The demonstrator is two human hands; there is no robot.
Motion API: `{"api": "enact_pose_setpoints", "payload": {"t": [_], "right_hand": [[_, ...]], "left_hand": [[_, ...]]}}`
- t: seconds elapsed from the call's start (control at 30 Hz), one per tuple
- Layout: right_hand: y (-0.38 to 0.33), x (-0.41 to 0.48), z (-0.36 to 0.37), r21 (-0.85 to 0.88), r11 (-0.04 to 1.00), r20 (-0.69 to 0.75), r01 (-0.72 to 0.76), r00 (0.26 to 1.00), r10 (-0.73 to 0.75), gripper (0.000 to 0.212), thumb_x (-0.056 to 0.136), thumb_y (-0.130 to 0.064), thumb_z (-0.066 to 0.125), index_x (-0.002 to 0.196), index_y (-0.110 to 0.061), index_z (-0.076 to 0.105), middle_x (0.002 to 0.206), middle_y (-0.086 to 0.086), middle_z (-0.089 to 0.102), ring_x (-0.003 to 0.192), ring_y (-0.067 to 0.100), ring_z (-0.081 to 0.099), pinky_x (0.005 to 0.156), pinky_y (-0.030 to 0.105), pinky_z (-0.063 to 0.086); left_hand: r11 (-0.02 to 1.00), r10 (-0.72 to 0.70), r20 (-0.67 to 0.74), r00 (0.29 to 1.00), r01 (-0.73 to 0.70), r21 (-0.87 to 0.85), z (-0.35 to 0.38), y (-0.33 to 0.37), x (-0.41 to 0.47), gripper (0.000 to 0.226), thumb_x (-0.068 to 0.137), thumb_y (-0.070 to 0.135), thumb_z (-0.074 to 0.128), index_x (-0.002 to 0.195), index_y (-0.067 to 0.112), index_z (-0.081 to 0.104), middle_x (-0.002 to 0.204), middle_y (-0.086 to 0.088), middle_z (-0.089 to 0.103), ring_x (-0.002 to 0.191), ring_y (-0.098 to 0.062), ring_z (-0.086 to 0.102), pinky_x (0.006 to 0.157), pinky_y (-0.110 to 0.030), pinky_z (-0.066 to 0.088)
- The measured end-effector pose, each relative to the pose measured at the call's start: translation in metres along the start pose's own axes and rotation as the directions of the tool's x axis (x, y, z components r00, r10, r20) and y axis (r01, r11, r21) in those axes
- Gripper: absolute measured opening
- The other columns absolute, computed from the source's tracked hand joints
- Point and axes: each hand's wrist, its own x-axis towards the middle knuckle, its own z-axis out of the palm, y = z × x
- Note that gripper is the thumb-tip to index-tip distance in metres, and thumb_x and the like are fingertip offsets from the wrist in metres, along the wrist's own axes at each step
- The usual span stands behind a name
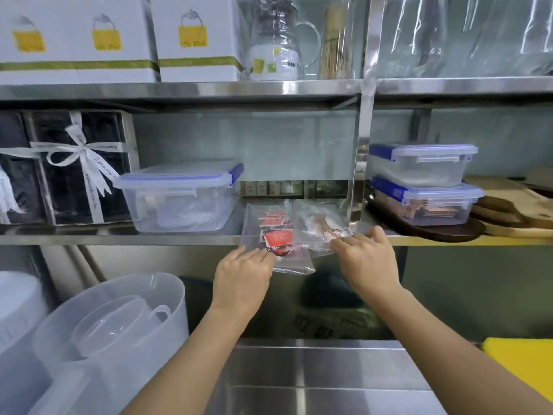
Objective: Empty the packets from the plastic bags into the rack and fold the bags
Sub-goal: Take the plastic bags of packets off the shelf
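Observation:
Two clear plastic bags lie on the middle shelf of the steel rack [179, 239], overhanging its front edge. The left bag [270, 232] holds several red packets. The right bag [321, 226] holds brown and white packets. My left hand [244, 277] pinches the lower front edge of the left bag, fingers closed on the plastic. My right hand [365, 259] grips the front edge of the right bag beside the rack's upright post [363, 163].
A lidded clear container [179, 196] stands left of the bags, a ribboned dark gift box [68, 166] further left. Two stacked blue-clipped containers [425, 184] and wooden boards [514, 211] sit right of the post. White tubs [113, 324] stand on the steel counter [314, 372].

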Motion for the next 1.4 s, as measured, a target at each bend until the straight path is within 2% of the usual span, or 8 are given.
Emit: {"api": "enact_pose_setpoints", "payload": {"t": [0.33, 0.47, 0.57, 0.73, 0.83, 1.07, 1.23, 1.4], "right_hand": [[-0.030, -0.080, -0.074, 0.170, 0.985, -0.125, 0.036, 0.992, -0.014, 0.025, 0.065, 0.008, 0.051, 0.058, -0.015, 0.059, 0.050, -0.001, 0.061, 0.045, 0.021, 0.053, 0.061, 0.029, 0.027], [-0.034, -0.104, -0.114, 0.256, 0.964, -0.064, -0.077, 0.993, 0.097, 0.025, 0.054, 0.011, 0.066, 0.063, -0.012, 0.065, 0.048, 0.001, 0.060, 0.042, 0.022, 0.049, 0.055, 0.030, 0.038], [-0.025, -0.105, -0.149, 0.289, 0.940, 0.050, -0.183, 0.983, 0.176, 0.021, 0.053, 0.006, 0.071, 0.057, -0.012, 0.062, 0.044, 0.003, 0.057, 0.039, 0.024, 0.046, 0.054, 0.031, 0.042], [-0.021, -0.103, -0.201, 0.266, 0.949, 0.260, -0.167, 0.961, 0.096, 0.018, 0.067, 0.000, 0.067, 0.055, -0.009, 0.058, 0.047, 0.007, 0.059, 0.042, 0.030, 0.040, 0.060, 0.030, 0.033], [-0.024, -0.103, -0.225, 0.281, 0.950, 0.450, -0.133, 0.893, -0.009, 0.021, 0.087, -0.012, 0.048, 0.067, -0.013, 0.052, 0.069, 0.009, 0.064, 0.061, 0.028, 0.041, 0.077, 0.035, 0.036], [-0.029, -0.124, -0.257, 0.277, 0.954, 0.398, -0.112, 0.917, -0.008, 0.021, 0.088, -0.011, 0.046, 0.075, -0.012, 0.063, 0.079, 0.010, 0.071, 0.077, 0.034, 0.060, 0.067, 0.030, 0.022], [-0.044, -0.168, -0.264, 0.295, 0.946, 0.356, -0.137, 0.934, 0.024, 0.022, 0.088, -0.008, 0.048, 0.081, -0.013, 0.068, 0.079, 0.009, 0.072, 0.065, 0.028, 0.053, 0.067, 0.029, 0.028], [-0.062, -0.250, -0.252, 0.374, 0.926, 0.512, -0.057, 0.845, -0.155, 0.016, 0.082, -0.016, 0.053, 0.081, -0.019, 0.069, 0.081, 0.006, 0.073, 0.073, 0.030, 0.065, 0.076, 0.033, 0.042]], "left_hand": [[0.997, 0.070, 0.258, 0.964, -0.060, -0.044, -0.080, 0.017, -0.065, 0.016, 0.056, 0.006, 0.073, 0.060, 0.021, 0.069, 0.053, 0.007, 0.068, 0.048, -0.010, 0.064, 0.044, -0.018, 0.046], [0.998, 0.067, 0.335, 0.940, -0.068, -0.009, -0.129, 0.023, -0.074, 0.025, 0.056, 0.008, 0.046, 0.052, 0.022, 0.066, 0.038, 0.004, 0.055, 0.032, -0.014, 0.050, 0.037, -0.015, 0.032], [0.996, 0.042, 0.407, 0.912, -0.072, 0.060, -0.167, 0.022, -0.064, 0.009, 0.040, 0.012, 0.061, 0.042, 0.020, 0.059, 0.033, 0.000, 0.050, 0.027, -0.017, 0.046, 0.034, -0.013, 0.029], [0.998, -0.064, 0.663, 0.746, 0.061, 0.028, -0.209, 0.026, -0.069, 0.027, 0.082, 0.010, 0.052, 0.095, 0.024, 0.071, 0.092, -0.003, 0.073, 0.087, -0.029, 0.064, 0.079, -0.031, 0.050], [0.996, -0.064, 0.666, 0.744, 0.087, -0.002, -0.234, 0.032, -0.074, 0.026, 0.087, 0.011, 0.051, 0.096, 0.024, 0.072, 0.096, -0.001, 0.072, 0.095, -0.028, 0.061, 0.076, -0.030, 0.046], [0.994, -0.065, 0.608, 0.791, 0.106, -0.032, -0.272, 0.029, -0.096, 0.026, 0.092, 0.021, 0.048, 0.102, 0.027, 0.071, 0.107, 0.003, 0.072, 0.103, -0.024, 0.061, 0.070, -0.027, 0.035], [0.999, -0.006, 0.479, 0.878, 0.031, -0.045, -0.282, 0.037, -0.143, 0.021, 0.076, 0.019, 0.054, 0.081, 0.023, 0.074, 0.070, -0.005, 0.072, 0.067, -0.029, 0.068, 0.054, -0.027, 0.039], [0.990, 0.064, 0.648, 0.759, -0.129, 0.053, -0.288, 0.065, -0.220, 0.016, 0.037, 0.029, 0.075, 0.048, 0.025, 0.065, 0.036, 0.004, 0.057, 0.030, -0.014, 0.053, 0.034, -0.014, 0.022]]}}
